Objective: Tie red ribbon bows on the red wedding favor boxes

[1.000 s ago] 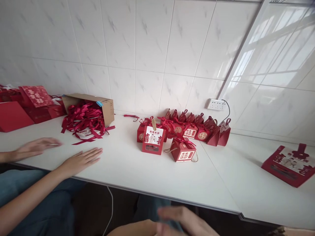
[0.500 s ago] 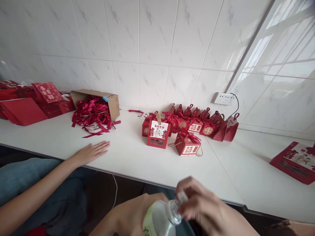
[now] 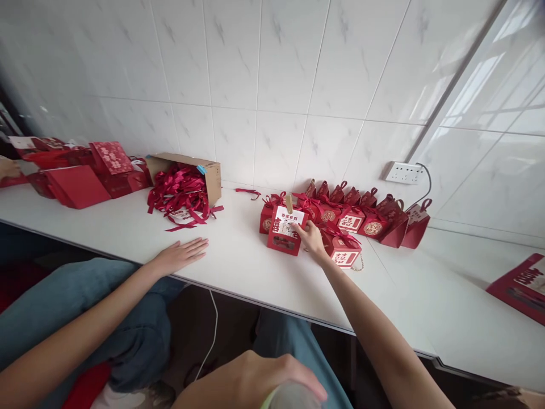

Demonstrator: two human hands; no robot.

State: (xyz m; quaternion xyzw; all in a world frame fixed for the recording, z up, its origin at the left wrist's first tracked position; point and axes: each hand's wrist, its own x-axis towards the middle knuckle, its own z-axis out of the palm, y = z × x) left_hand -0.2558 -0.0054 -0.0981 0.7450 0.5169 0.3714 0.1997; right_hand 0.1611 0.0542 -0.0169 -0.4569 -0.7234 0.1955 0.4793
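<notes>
Low in the view, my left hand is wrapped round a clear plastic bottle with a pale green label; most of the bottle is cut off by the bottom edge. My right hand stretches over the table and grips the right edge of an upright red gift box. This box has a white printed panel, a small window and a gold tab on top. Right beside my wrist stands another red gift box with a ribbon bow and rope handle, partly hidden by my hand and forearm.
Rows of red boxes stand by the wall. A carton spills red ribbons. Red bags lie left. A co-worker's hand rests flat on the table. A power strip and a red box are right.
My right hand has left the bottle's neck and gone forward to the upright gift box. The bottle, still in my left hand, sits lower in view. The view has turned a little left.
</notes>
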